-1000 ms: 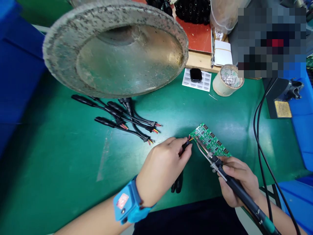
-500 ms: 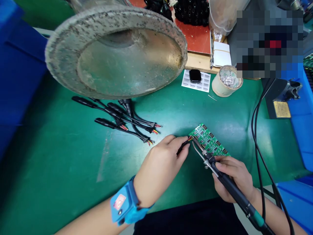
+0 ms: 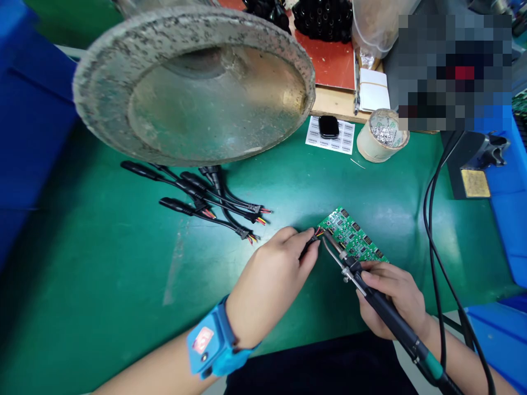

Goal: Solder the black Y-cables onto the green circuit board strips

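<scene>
The right hand (image 3: 397, 296) and left hand (image 3: 267, 280) are over a green table (image 3: 123, 307), a wide metal hood (image 3: 102, 99) beyond them. The right wraps round a soldering iron (image 3: 389, 314), its tip at the left end of a green circuit board (image 3: 356, 238) just beyond it — and the left pinches a black cable (image 3: 309, 244) between thumb and fingers, red and yellow wires (image 3: 319, 232) at that same end.

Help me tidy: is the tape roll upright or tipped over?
The tape roll stands upright: its round opening faces up, silvery bits inside.
</scene>
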`<state>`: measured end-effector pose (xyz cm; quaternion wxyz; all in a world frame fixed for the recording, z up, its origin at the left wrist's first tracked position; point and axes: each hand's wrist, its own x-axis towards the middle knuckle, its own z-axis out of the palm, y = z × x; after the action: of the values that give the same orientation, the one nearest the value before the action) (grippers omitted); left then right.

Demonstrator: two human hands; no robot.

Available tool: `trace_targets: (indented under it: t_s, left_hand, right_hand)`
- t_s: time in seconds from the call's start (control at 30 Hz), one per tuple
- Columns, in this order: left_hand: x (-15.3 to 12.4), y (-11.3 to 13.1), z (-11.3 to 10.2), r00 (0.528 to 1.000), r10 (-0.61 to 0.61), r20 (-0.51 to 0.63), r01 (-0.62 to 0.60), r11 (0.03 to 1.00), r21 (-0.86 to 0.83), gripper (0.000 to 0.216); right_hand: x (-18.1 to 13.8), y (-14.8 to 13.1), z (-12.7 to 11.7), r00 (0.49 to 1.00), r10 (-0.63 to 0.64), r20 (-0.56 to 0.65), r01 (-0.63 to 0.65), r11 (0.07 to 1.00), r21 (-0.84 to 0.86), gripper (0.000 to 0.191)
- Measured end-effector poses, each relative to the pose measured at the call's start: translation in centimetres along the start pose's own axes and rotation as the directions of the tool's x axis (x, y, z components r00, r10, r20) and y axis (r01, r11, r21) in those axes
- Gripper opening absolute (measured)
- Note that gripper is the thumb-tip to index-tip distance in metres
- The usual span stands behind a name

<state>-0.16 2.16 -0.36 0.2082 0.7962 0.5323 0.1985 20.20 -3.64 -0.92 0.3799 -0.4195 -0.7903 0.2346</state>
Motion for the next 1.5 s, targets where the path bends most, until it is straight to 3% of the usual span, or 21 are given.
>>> trace_targets:
  t_s: [0.27, 0.7, 1.13, 1.5]
  left_hand:
    - [0.1, 0.0, 0.2, 1.0, 0.02, -0.004, -0.02, 1.0, 0.02, 0.023]
    - [0.1, 0.0, 0.1, 1.0, 0.007, -0.024, -0.006, 0.999, 0.039, 0.025]
    - [0.7, -0.3, -0.1, 0.996, -0.086, 0.012, 0.087, 0.974, -0.21, 0.015]
    - [1.3, 0.3, 0.7, 0.992, -0.06, -0.112, 0.039, 0.982, -0.183, 0.01]
  right_hand:
    - [0.2, -0.1, -0.1, 1.0, 0.004, 0.006, -0.004, 1.0, -0.002, 0.053]
    - [1.0, -0.5, -0.5, 0.993, -0.042, -0.114, 0.044, 0.999, 0.013, 0.053]
    - [-1.8, -0.4, -0.4, 0.994, 0.086, -0.068, -0.075, 0.986, 0.151, 0.055]
    - [-1.6, -0.5, -0.4, 0.99, 0.126, -0.065, -0.119, 0.988, 0.096, 0.044]
